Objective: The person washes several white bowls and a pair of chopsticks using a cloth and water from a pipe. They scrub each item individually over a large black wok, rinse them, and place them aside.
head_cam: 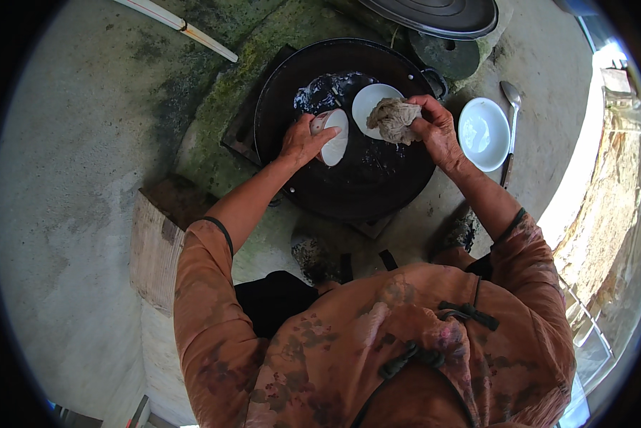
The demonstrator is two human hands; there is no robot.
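Observation:
A wide dark wok [347,187] lies before me, with a little water and whitish suds at its bottom. My left hand [303,140] grips a small white bowl [335,143] with a patterned outside, tilted on its side over the wok. Bunched in the fingers of my right hand [435,128] is a wrinkled grey-beige cloth [393,119]. The cloth is over a second white bowl [373,99], which sits in the wok with its opening up and is partly covered by it.
Right of the wok, a white bowl [484,134] stands beside a metal spoon [511,96] with a dark handle. A large metal lid [443,16] lies at the top. A pale pole [192,33] is at upper left, a wooden block [157,251] at lower left.

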